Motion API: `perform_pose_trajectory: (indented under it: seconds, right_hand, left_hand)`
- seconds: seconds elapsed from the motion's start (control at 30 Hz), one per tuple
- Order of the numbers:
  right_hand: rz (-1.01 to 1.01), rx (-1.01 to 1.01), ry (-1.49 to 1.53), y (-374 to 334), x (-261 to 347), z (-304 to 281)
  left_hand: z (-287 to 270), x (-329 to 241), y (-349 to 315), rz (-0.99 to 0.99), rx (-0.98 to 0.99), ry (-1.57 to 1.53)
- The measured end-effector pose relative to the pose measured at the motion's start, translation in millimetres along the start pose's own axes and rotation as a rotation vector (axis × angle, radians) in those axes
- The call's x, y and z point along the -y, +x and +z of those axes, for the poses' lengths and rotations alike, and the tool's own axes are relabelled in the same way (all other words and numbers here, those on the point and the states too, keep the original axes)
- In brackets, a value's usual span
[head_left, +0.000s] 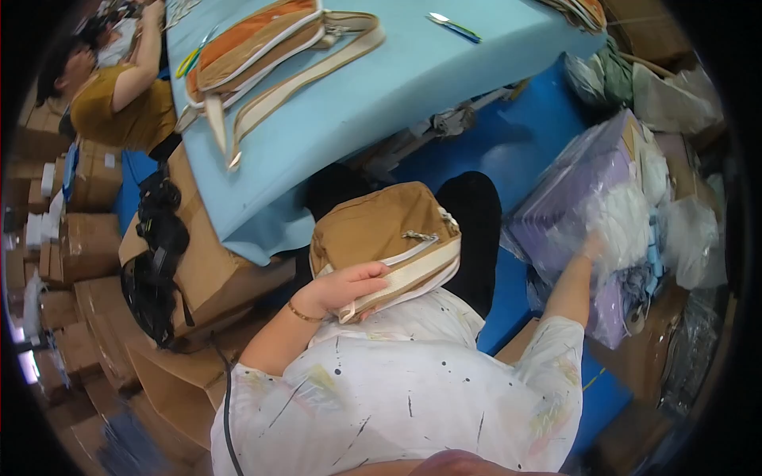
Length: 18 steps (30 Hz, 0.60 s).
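On my lap rests a tan zippered bag [381,216] with white trim and a small cord pull on its zipper. My left hand [351,287] is closed on the bag's near edge, the fingers lying over the pale band and the thumb side toward me. Off to the right, my right hand [594,246] reaches into clear plastic wrapping [621,218] on a purple package [565,178]. Its fingers are hidden by the plastic, so what they touch cannot be made out.
A blue-covered table [317,131] stands ahead, bearing an orange and tan bag [258,49] with a strap and thread snips [454,28]. Another person [127,95] works at the far left. Cardboard boxes [95,246] and black straps [159,246] crowd the left side.
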State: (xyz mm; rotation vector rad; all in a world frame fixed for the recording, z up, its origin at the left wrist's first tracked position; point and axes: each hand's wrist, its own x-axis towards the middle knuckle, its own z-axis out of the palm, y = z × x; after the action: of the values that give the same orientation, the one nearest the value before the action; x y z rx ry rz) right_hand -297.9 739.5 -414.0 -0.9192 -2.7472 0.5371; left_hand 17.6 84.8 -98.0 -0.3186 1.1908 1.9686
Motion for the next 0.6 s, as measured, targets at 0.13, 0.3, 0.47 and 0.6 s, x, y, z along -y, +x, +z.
perform_pose_trajectory:
  seconds: [0.13,0.3,0.47,0.6]
  right_hand:
    - [-0.582,0.15,-0.443,-21,16,-25]
    - [-0.307,-0.079,-0.178,-87,107,-86]
    - [-0.032,-0.334,0.31,-130,104,-88]
    - [0.28,-0.218,1.237,-125,105,-78]
  left_hand:
    - [-1,-15,7,-0.05,-0.074,0.008]
    - [6,-11,3,-0.022,-0.132,-0.038]
    - [2,-10,11,-0.012,-0.143,-0.072]
    - [-3,-8,9,-0.02,-0.108,-0.066]
